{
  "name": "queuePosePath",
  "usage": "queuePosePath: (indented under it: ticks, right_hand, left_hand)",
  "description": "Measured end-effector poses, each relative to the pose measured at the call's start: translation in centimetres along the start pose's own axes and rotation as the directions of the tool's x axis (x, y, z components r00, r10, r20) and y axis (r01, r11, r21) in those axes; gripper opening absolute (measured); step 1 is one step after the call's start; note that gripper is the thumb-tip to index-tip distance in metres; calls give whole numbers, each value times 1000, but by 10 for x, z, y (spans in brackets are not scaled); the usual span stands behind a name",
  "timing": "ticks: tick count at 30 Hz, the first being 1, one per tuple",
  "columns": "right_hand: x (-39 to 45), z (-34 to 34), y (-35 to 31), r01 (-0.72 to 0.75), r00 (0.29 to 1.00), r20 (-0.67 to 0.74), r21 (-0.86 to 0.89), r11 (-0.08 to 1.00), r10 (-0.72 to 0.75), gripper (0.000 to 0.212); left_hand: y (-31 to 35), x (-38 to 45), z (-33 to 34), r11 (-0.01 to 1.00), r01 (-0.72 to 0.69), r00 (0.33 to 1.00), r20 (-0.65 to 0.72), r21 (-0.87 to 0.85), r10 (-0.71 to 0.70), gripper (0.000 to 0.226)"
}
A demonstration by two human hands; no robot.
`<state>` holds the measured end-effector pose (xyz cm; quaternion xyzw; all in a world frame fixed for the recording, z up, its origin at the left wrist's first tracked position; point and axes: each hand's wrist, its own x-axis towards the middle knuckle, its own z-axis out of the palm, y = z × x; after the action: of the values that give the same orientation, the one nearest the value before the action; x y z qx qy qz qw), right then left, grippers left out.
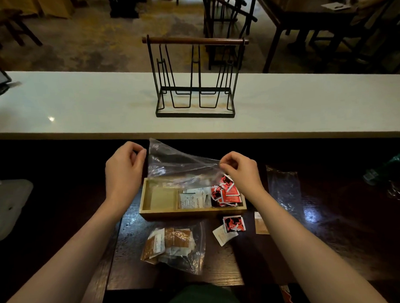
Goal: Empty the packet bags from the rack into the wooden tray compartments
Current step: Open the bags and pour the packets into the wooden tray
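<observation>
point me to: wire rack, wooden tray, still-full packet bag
wire rack [196, 41]: head view, on its wooden top bar.
wooden tray [192, 213]: head view, on its near wall.
full packet bag [173, 245]: head view, on the brown and white packets inside it.

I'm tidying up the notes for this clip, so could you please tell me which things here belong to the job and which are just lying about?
Job:
- wire rack
- wooden tray
- clear bag held by left hand and right hand
- full packet bag
- loose packets

Lying about:
- chairs
- dining table
- grey stand base
</observation>
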<state>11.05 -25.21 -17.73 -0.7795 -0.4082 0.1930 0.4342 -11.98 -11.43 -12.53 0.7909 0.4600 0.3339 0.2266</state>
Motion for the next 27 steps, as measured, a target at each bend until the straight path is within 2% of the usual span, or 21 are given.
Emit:
queuePosePath:
  ticks: [3, 5, 7, 10, 14, 16, 18, 23, 26, 27]
  right_hand:
    - [-9, -15, 15, -49, 987, -152, -28, 998, 44, 12]
    - [-19, -26, 26, -76, 970, -238, -57, 995, 60, 13]
    - [-32, -36, 39, -78, 950, -309, -94, 993, 45, 16]
    - [-50, -49, 60, -98, 912, -410, -181, 979, 16, 24]
    - [-73, -62, 81, -194, 877, -476, -234, 953, 62, 31]
    - [-82, -66, 87, -240, 871, -484, -271, 932, 84, 34]
    - [-89, -68, 91, -295, 862, -493, -302, 906, 116, 35]
    - [-106, -69, 98, -428, 840, -513, -430, 795, 175, 38]
    - [-110, -71, 105, -476, 830, -511, -443, 760, 222, 36]
    - [-108, -71, 110, -494, 837, -482, -460, 738, 259, 36]
  left_hand:
    - [-7, -19, 14, 999, -12, 993, 118, 52, 6, 7]
    - [-9, -41, 29, 993, -64, 949, 314, 99, 30, 10]
    - [-9, -68, 47, 985, -125, 853, 520, 119, 45, 12]
    - [-7, -107, 74, 952, -269, 688, 721, 144, 85, 20]
    - [-3, -135, 96, 820, -542, 446, 890, 184, 94, 34]
    - [-2, -139, 100, 753, -626, 382, 922, 203, 69, 35]
    - [-2, -139, 101, 732, -638, 379, 925, 239, 27, 35]
    - [-6, -139, 100, 729, -576, 467, 881, 371, -80, 32]
    - [-9, -139, 94, 795, -437, 532, 834, 421, -150, 64]
    - [-10, -138, 90, 838, -361, 576, 804, 410, -145, 61]
